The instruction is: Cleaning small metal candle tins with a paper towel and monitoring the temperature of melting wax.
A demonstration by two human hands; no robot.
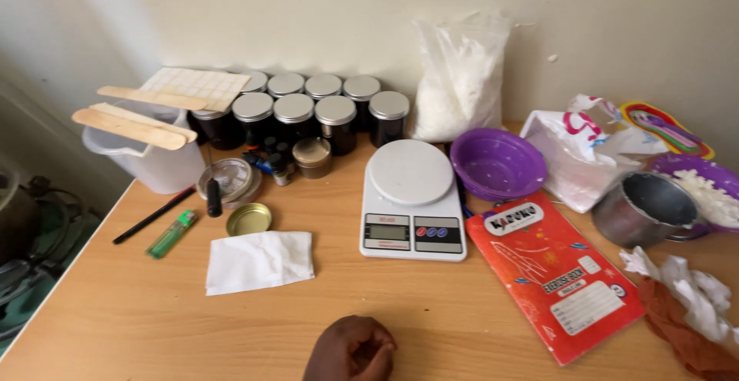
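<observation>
Wooden table (pixel 431 312) bears one hand (pixel 350 349) at its near edge, fingers curled loosely, holding nothing (which hand, unclear). Nearest: white napkin (pixel 259 261), digital scale (pixel 413 198). Risk: a careless reach could topple the crowded dark jars (pixel 312 111) behind.

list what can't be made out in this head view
- Hand: cut off by the bottom edge, fingers curled; which hand it is, and whether it holds anything, cannot be told.
- Other hand: out of view.
- Dark jars: contents hidden by silver lids.
- Scale: display too small to tell.
- Metal pot: bottom in shadow.
- Purple bowl: cut by the right edge.
</observation>
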